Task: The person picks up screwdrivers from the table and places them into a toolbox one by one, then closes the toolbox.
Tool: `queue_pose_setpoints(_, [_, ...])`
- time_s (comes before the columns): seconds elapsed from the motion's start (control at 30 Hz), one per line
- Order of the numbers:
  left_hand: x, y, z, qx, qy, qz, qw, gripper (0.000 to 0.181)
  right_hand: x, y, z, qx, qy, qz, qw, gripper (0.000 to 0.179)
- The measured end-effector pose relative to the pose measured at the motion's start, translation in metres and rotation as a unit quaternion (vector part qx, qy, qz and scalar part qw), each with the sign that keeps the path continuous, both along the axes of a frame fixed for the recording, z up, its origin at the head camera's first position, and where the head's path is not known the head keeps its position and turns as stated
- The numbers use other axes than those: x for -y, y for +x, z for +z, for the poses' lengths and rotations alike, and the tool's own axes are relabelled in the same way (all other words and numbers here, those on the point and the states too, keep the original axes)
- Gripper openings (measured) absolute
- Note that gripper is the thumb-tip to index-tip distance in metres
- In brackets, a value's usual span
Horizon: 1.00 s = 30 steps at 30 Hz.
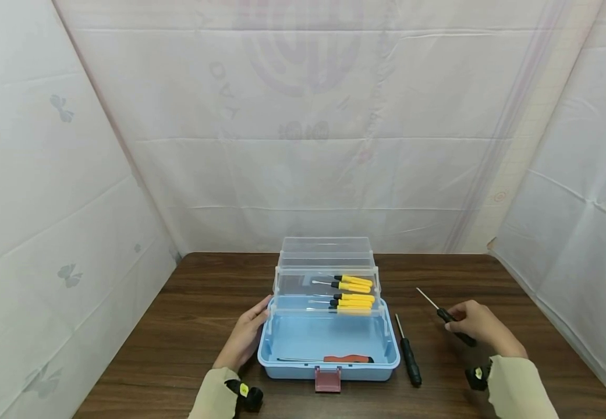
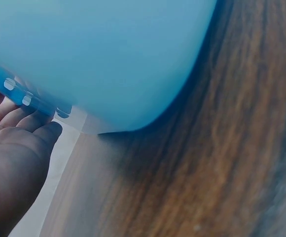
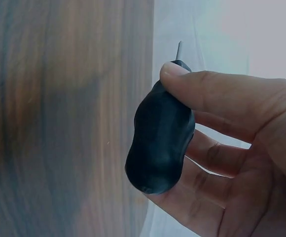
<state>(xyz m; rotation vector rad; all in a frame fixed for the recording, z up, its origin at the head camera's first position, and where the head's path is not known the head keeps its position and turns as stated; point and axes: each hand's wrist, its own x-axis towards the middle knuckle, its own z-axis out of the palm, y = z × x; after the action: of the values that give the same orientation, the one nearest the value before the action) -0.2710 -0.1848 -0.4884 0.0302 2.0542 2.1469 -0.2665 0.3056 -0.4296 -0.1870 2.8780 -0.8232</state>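
Note:
A light blue toolbox [image 1: 329, 372] with its clear lid raised stands on the table. My left hand [image 1: 245, 336] holds its back left corner at the rim; the fingertips are partly hidden by the blue rim in the left wrist view. My right hand [image 1: 478, 323] pinches a black-handled screwdriver [image 3: 160, 143] between thumb and fingers, to the right of the toolbox, shaft pointing away and to the left. Another black-handled screwdriver [image 1: 410, 361] lies beside the toolbox's right wall. Inside, near the front, rests a red-handled screwdriver [image 1: 350, 358].
Several yellow-handled screwdrivers [image 1: 354, 287] show in or behind the clear tray [image 1: 292, 279] at the toolbox's back. A pink latch [image 1: 328, 379] hangs at the front. White sheets [image 1: 303, 174] enclose the dark wooden table [image 1: 177, 349] at the back and sides.

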Motion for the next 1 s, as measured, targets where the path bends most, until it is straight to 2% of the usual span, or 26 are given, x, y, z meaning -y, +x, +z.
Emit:
queue_pose_setpoints(0.3, [0.000, 0.003, -0.001, -0.003, 0.002, -0.003, 1.0000, 0.049, 0.013, -0.003, 0.009, 0.007, -0.018, -0.007, 0.9998, 0.036])
queue_pose_setpoints(1.0, [0.000, 0.001, 0.000, -0.004, 0.005, -0.001, 1.0000, 0.048, 0.041, -0.018, 0.032, -0.027, -0.030, 0.013, 0.9991, 0.035])
